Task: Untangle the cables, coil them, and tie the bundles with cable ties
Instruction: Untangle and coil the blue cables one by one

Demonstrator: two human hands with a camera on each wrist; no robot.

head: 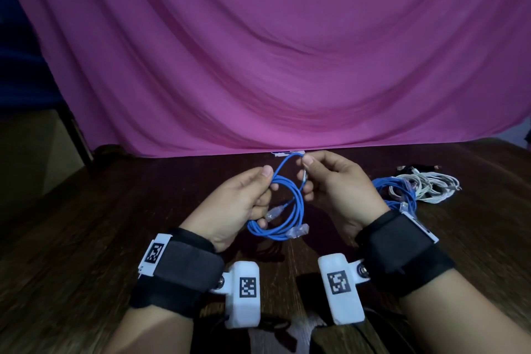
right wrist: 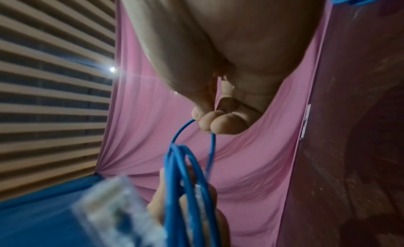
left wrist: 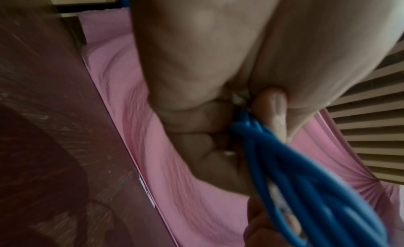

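A blue network cable [head: 287,207] hangs in loose coils above the table [head: 86,210] between my two hands. My left hand [head: 253,195] grips the gathered loops, thumb on top; the loops [left wrist: 295,173] fill its wrist view. My right hand [head: 316,172] pinches a thin loop [right wrist: 192,135] of the same blue cable at the top of the coil, with a white strip running down by its fingers. Two clear plugs [head: 298,230] dangle from the coil's lower part. In the right wrist view the coil [right wrist: 186,190] hangs below my pinching fingers.
A tangled pile of blue, white and black cables [head: 413,187] lies on the dark wooden table to the right of my right hand. A pink cloth [head: 258,66] hangs behind the table's far edge. A small white piece [head: 287,154] lies at that edge.
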